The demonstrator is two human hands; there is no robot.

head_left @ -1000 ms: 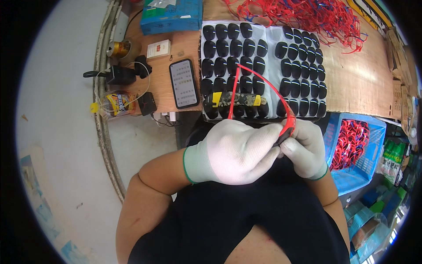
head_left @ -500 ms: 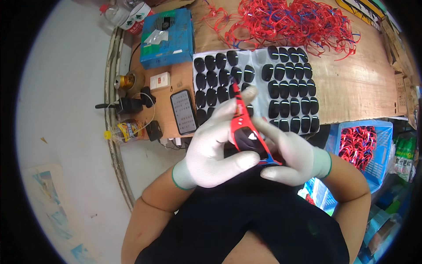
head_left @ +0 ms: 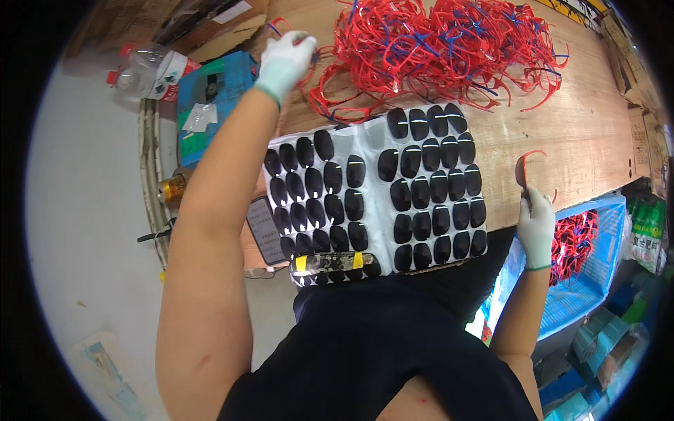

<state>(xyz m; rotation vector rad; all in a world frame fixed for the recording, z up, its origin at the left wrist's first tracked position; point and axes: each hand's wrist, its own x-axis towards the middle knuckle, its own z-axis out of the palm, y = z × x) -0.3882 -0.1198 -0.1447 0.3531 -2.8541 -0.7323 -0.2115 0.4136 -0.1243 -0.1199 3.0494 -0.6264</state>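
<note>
My left hand [head_left: 286, 62], in a white glove, reaches to the far left edge of a heap of red and blue glasses frames [head_left: 435, 52]. Its fingers are curled round part of a red-and-blue frame [head_left: 276, 27], mostly hidden by the glove. At the right, my gloved right hand [head_left: 536, 223] grips a pair of red sunglasses [head_left: 521, 170] by one end, beside the blue basket. Between my arms lies a white sheet [head_left: 375, 203] with rows of dark lenses [head_left: 420, 191]. A dark strip with yellow tape [head_left: 333, 263] rests across its near left edge.
The blue plastic basket [head_left: 597, 284] at the right contains red glasses [head_left: 572, 245]. Left of the sheet are a phone [head_left: 267, 231], a can [head_left: 172, 188] and a blue box [head_left: 203, 88]. Plastic bottles [head_left: 151, 74] stand behind the box. Cardboard [head_left: 621, 67] borders the table's right side.
My hands have parted from the sunglasses held in the middle. The left has gone to the far frame heap; the right has carried the sunglasses rightward to the basket. The taped strip has come into view.
</note>
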